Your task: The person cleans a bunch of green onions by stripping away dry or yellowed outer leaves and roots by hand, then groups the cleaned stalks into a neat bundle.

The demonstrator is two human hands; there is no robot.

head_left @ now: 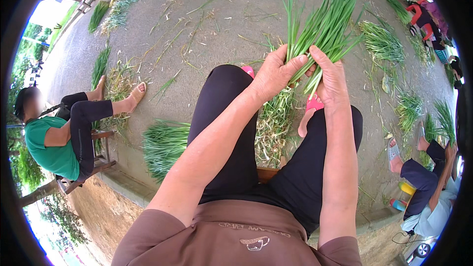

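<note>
A bunch of long green garlic chives [327,24] is held up beyond my knees, its leaf tips fanning away and its pale stem ends toward me. My left hand [277,73] is closed on the lower left side of the bunch, thumb laid across the stems. On the other side my right hand [332,78] grips the stem ends, thumb pointing up along the leaves. Some fingers of both hands are hidden behind the chives. Below them, between my feet, lies a heap of trimmed leaves and yellowed scraps [274,127].
A neat pile of chives [165,149] lies left of my leg. At the left a person in a green shirt [53,148] sits on a wooden stool [101,160]; another person [436,182] at the right holds chives. More chives [383,42] and scraps lie about the pavement [217,29].
</note>
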